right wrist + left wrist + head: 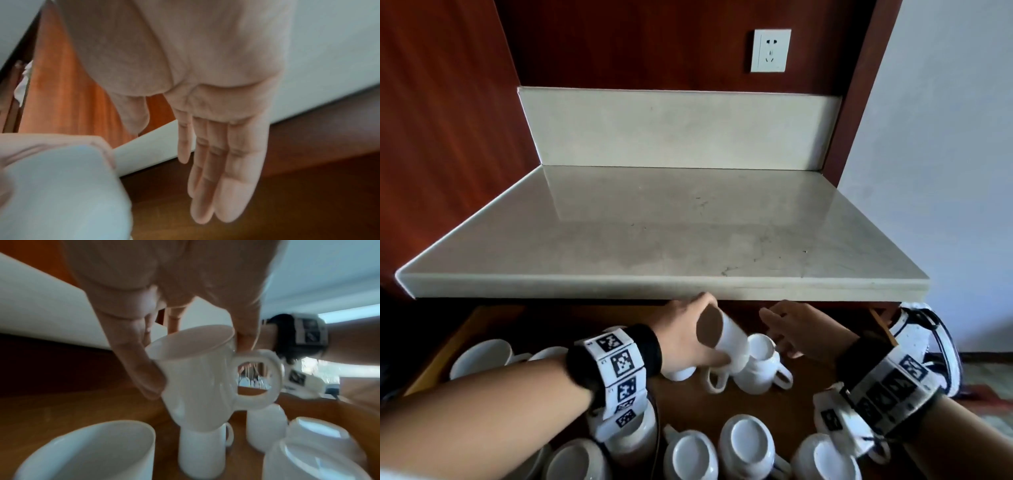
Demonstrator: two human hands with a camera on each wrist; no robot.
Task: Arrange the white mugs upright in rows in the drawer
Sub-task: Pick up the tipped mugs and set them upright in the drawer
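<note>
A: The left hand (688, 337) grips one white mug (724, 346) by its body and holds it tilted in the lower centre of the head view, its opening turned toward the camera. What risk do you see?

B: Just under it stands an upside-down mug (756, 368), and the held mug seems almost to touch it. If it comes down at this angle, I think ceramic may knock on ceramic and tip the neighbour.

A: And the right hand (796, 329)?

B: It is empty, fingers straight, hovering to the right of both mugs. It gives no support now.

A: Anything else?

B: The drawer (465, 329) is crowded. Several mugs along the bottom edge, such as this one (746, 442), lie base up. The tabletop (671, 240) edge hangs close above the hands, so a quick lift could strike it.
</note>
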